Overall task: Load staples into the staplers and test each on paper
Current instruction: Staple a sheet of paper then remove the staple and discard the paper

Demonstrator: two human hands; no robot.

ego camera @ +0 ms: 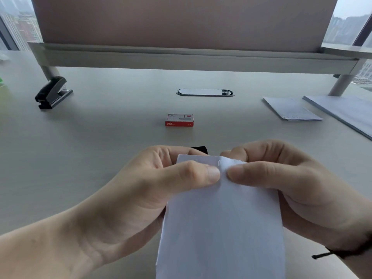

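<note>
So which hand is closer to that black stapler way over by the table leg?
Left. The left hand pinches the folded white paper on the black stapler's side; the right hand pinches it farther away.

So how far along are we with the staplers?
Done, by the look of it: a staple sits in the top edge of the folded paper, and more stapled sheets lie far right. In hand: left hand and right hand pinch that paper beside the staple, checking it. Possibly left: the black stapler far left; whether it is loaded cannot be told. The staple box sits mid-desk.
</note>
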